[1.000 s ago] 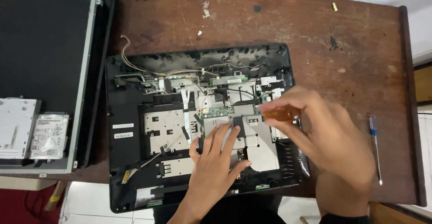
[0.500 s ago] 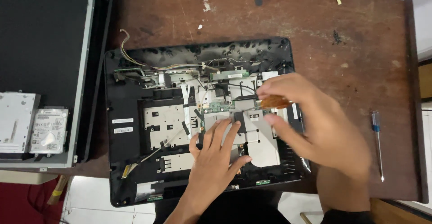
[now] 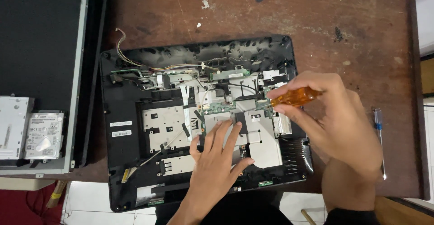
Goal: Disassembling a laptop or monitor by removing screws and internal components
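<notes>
An opened black computer chassis [image 3: 135, 62] lies on the brown wooden table, its metal shields, green circuit boards and loose wires exposed. My left hand [image 3: 217, 161] rests flat, fingers spread, on the silver metal plate [image 3: 260, 146] near the chassis middle. My right hand [image 3: 337, 125] grips a screwdriver with an amber handle [image 3: 296, 97]; its tip points left at a small green board [image 3: 264, 103] in the upper right part of the chassis.
A flat display panel [image 3: 40, 39] in a metal frame lies at the left. Beside it sit a silver hard drive [image 3: 44, 135] and a grey metal bracket [image 3: 12, 125]. A second screwdriver with a blue handle [image 3: 379, 137] lies at the table's right edge.
The view has shifted slightly. My right hand has lifted the amber screwdriver a little and turned it more level. My left hand stays on the metal plate.
</notes>
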